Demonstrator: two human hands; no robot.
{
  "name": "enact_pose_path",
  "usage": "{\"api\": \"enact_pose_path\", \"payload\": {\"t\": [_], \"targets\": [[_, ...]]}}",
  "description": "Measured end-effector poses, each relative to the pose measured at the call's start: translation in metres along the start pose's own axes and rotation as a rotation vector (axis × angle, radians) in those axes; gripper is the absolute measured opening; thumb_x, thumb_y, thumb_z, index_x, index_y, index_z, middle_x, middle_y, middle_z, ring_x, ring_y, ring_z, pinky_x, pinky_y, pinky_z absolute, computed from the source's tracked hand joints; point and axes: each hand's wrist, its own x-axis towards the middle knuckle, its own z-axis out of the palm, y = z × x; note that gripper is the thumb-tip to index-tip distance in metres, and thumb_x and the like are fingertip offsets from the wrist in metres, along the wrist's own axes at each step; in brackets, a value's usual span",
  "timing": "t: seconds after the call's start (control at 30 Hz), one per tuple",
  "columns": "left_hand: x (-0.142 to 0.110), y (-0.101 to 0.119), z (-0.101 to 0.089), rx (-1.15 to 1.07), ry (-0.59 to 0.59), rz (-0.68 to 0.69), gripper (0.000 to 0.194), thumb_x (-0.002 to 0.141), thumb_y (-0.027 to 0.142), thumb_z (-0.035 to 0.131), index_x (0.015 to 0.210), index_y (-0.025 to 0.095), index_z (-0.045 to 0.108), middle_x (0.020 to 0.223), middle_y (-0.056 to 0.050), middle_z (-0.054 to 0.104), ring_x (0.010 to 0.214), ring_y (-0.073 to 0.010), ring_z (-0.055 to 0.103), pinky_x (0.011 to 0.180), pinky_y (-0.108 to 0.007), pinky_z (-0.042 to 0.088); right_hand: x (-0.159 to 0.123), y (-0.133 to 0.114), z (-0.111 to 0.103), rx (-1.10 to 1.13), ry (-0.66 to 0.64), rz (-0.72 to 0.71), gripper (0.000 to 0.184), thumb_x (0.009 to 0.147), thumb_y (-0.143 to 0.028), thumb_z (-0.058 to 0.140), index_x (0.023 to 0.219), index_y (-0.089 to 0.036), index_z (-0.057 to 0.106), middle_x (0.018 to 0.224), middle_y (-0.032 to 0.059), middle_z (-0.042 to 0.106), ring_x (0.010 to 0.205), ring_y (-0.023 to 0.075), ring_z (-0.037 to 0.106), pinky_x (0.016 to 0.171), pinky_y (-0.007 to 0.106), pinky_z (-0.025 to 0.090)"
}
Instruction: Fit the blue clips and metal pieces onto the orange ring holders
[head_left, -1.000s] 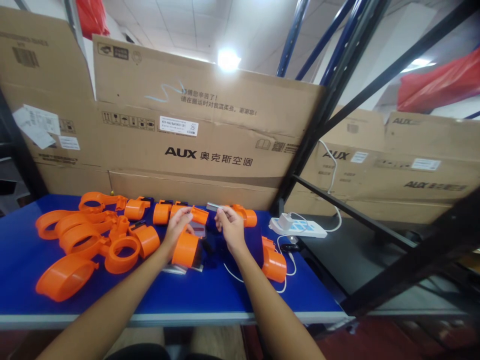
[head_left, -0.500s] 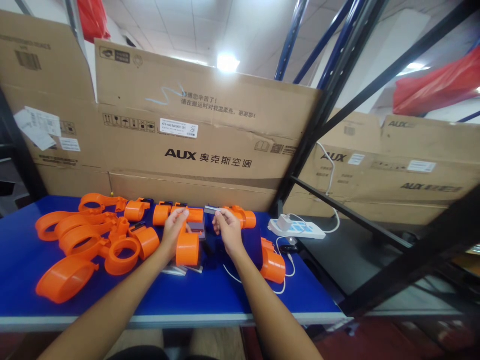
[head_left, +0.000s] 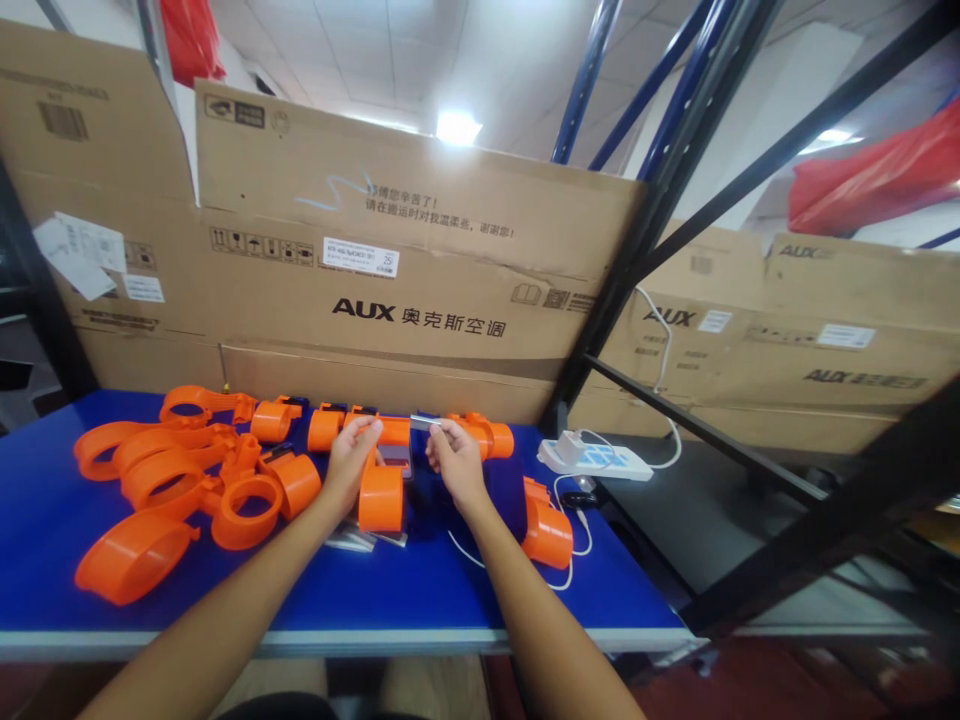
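My left hand (head_left: 351,465) is closed around an orange plastic part with a wide ring (head_left: 381,500) at its lower end. Fingers and thumb hide some of that part's upper section. Pinched between the thumb and fingers of my right hand (head_left: 456,460) is a small, thin silvery strip (head_left: 423,421), whose free end points left toward the orange part. The two held things look slightly apart. Under my left hand, several pale flat strips (head_left: 351,540) lie on the blue tabletop (head_left: 300,600).
Several orange ringed parts (head_left: 161,480) cover the table's left side. More orange pieces (head_left: 491,438) lie beyond my right hand, and another (head_left: 549,535) sits right of it. A white power strip (head_left: 594,458) with cables stands near the black rack post (head_left: 600,340). Cardboard (head_left: 390,300) walls the back.
The strip in my right hand has turned and looks thinner, nearer edge-on. The orange part in my left hand has shifted slightly right. Both grips stay the same.
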Motion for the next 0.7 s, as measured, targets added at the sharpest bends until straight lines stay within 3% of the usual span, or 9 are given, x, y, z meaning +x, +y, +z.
{"api": "enact_pose_path", "payload": {"t": [0.33,0.53,0.7], "targets": [[0.0034,-0.0049,-0.0032,0.049,-0.017,0.045,0.061,0.072,0.061,0.077,0.112,0.018,0.060,0.049,0.004,0.060,0.042,-0.0133,0.054,0.046,-0.021,0.041,-0.0002,0.0050,0.0015,-0.078,-0.062,-0.065,0.037,0.090,-0.056,0.061,0.095,-0.020,0.065,0.061,-0.0027,0.057,0.049,0.0114,0.048,0.044,0.022,0.038],[0.0053,-0.0030,-0.0035,0.018,0.041,0.076,0.060,0.073,0.061,0.077,0.111,0.018,0.061,0.050,0.005,0.057,0.042,-0.0118,0.051,0.045,-0.021,0.041,0.0016,0.0073,-0.0008,-0.066,0.089,-0.116,0.043,0.087,-0.053,0.065,0.113,-0.019,0.070,0.082,0.0051,0.068,0.056,0.0129,0.053,0.044,0.023,0.041],[0.0082,-0.0045,-0.0043,-0.010,0.072,0.078,0.057,0.071,0.060,0.079,0.107,0.018,0.062,0.053,0.006,0.056,0.043,-0.0103,0.049,0.044,-0.020,0.039,0.0021,0.0045,-0.0063,-0.064,0.086,-0.106,0.040,0.086,-0.051,0.066,0.109,-0.020,0.076,0.088,0.0071,0.071,0.057,0.0134,0.053,0.046,0.025,0.043]]}}
